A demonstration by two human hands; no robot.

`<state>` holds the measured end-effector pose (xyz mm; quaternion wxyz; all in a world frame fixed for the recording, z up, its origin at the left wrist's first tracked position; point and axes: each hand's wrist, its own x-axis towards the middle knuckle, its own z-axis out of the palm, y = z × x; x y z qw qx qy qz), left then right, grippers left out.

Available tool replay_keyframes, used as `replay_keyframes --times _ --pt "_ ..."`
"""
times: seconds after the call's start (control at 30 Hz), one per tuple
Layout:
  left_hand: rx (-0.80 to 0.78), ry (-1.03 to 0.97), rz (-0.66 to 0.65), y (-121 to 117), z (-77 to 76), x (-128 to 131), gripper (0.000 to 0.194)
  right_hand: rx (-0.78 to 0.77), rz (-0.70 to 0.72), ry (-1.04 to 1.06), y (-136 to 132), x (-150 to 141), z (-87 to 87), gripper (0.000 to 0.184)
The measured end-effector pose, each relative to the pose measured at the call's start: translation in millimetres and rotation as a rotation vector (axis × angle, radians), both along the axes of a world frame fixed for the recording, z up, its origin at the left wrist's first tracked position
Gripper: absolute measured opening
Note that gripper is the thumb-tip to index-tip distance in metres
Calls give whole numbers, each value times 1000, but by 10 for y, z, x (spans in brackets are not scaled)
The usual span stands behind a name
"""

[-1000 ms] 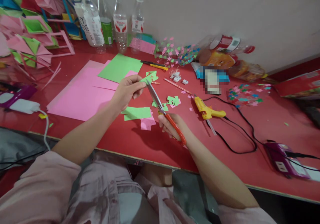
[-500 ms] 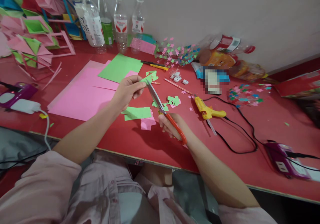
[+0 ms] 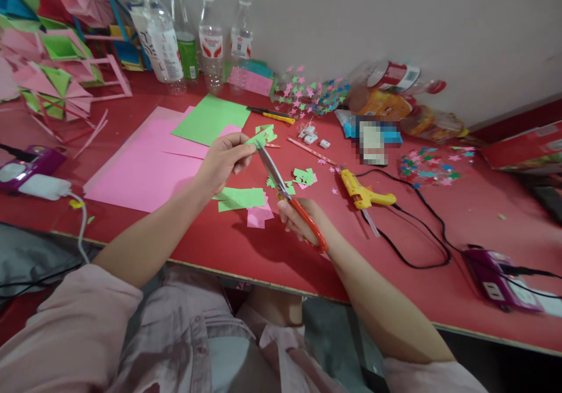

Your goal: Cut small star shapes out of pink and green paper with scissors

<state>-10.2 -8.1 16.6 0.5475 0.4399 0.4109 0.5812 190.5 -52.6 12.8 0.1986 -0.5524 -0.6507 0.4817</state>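
My left hand pinches a small piece of green paper between thumb and fingers. Around the handles of red-handled scissors my right hand is closed, and the blade tips meet the lower edge of that green piece. Below the hands lie green paper strips and a pink paper scrap. Green offcuts with notched edges rest beside the blades. Behind my left hand are a green sheet and large pink sheets.
A yellow glue gun with a black cord lies at right, near a purple power strip. Yellow-handled cutter, pencil and loose paper stars lie farther back. Bottles stand by the wall; folded paper pinwheels fill the left.
Almost nothing differs. Both hands, the scissors and the green piece keep nearly the same place; the view has shifted very slightly.
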Motion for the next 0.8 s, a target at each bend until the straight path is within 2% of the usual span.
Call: replay_keyframes --times 0.4,0.8 --pt "3 1 -9 8 -8 1 16 -15 -9 13 0 -7 5 51" --pt "-2 -16 -7 10 -20 2 17 -26 -21 -61 17 2 10 47"
